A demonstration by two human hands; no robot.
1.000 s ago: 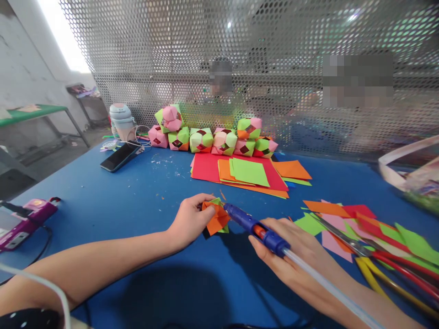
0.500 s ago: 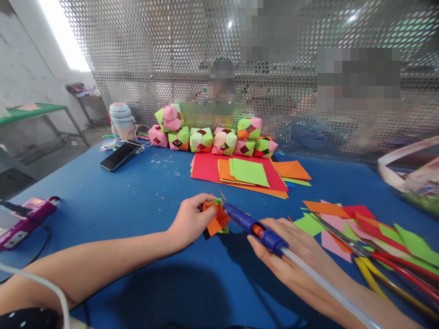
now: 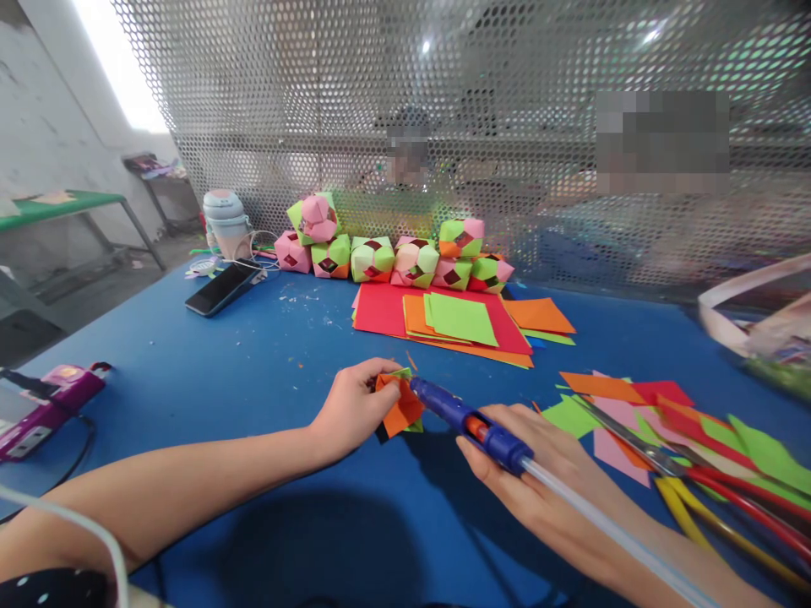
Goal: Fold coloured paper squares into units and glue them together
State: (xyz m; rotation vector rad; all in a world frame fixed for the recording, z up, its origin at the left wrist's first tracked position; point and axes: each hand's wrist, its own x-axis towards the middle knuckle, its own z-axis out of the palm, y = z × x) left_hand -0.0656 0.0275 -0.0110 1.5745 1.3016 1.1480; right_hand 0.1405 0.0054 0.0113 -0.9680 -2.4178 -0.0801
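My left hand (image 3: 358,401) pinches a small folded paper piece (image 3: 402,412), orange with green edges, just above the blue table. My right hand (image 3: 538,460) is wrapped round a blue glue gun (image 3: 443,405) with a clear glue stick (image 3: 608,523) running out of its back end. The gun's nozzle points left and meets the upper right edge of the folded paper; whether glue is coming out is too small to tell. Some of my left fingers are hidden behind the paper.
Folded paper balls (image 3: 372,259) line the mesh partition (image 3: 304,110). Before them lie coloured sheets (image 3: 462,319). Paper scraps (image 3: 614,414) and scissors (image 3: 697,473) are at right. A phone (image 3: 221,289), a bottle (image 3: 226,226) and a purple power strip (image 3: 54,409) sit at left.
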